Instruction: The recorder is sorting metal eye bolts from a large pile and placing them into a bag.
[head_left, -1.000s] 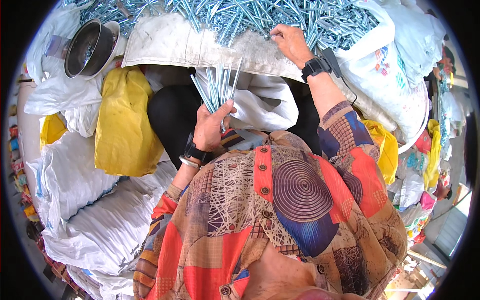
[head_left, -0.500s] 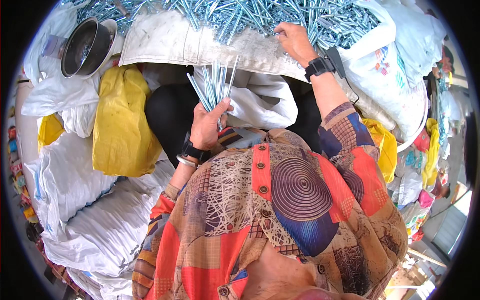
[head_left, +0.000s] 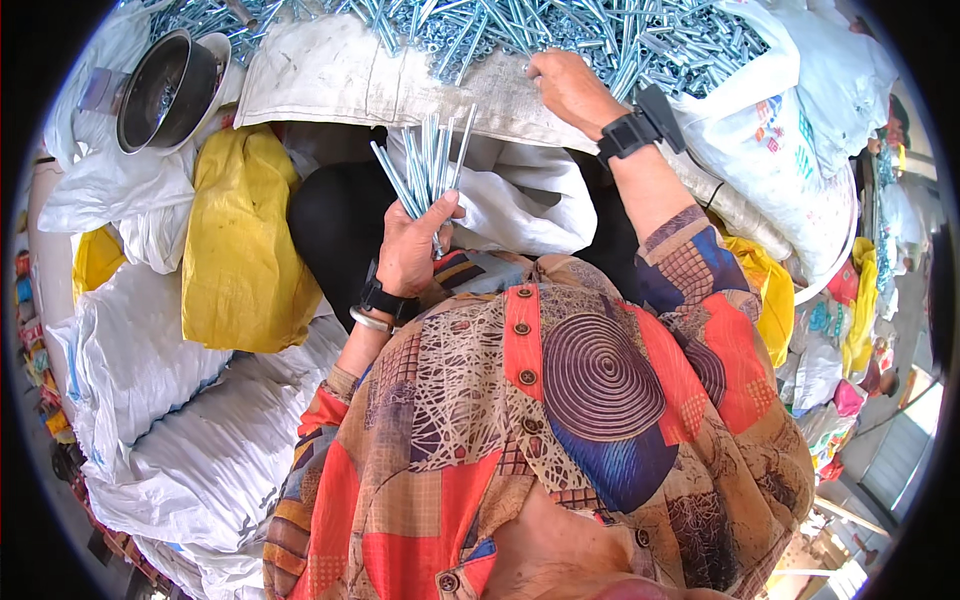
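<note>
My left hand (head_left: 408,250) is closed round a bundle of thin silvery metal rods (head_left: 428,165), held in front of my body with their long ends fanning up and away. Farther off, my right hand (head_left: 575,88) reaches to the near edge of a large pile of shiny metal rods and small metal pieces (head_left: 480,30). Its thumb and fingers are pinched together just over the pale cloth (head_left: 330,80) under the pile. Whatever is between those fingertips is too small to make out.
A dark metal pan (head_left: 165,95) stands at the far left with a few small pieces inside. Yellow bags (head_left: 235,240) and white woven sacks (head_left: 200,400) fill the left side. A white plastic bag (head_left: 800,190) bulges at the right of the pile.
My right hand has shifted a little to the left along the pile's near edge, its wrist turning. The left hand and its bundle of rods have barely moved.
</note>
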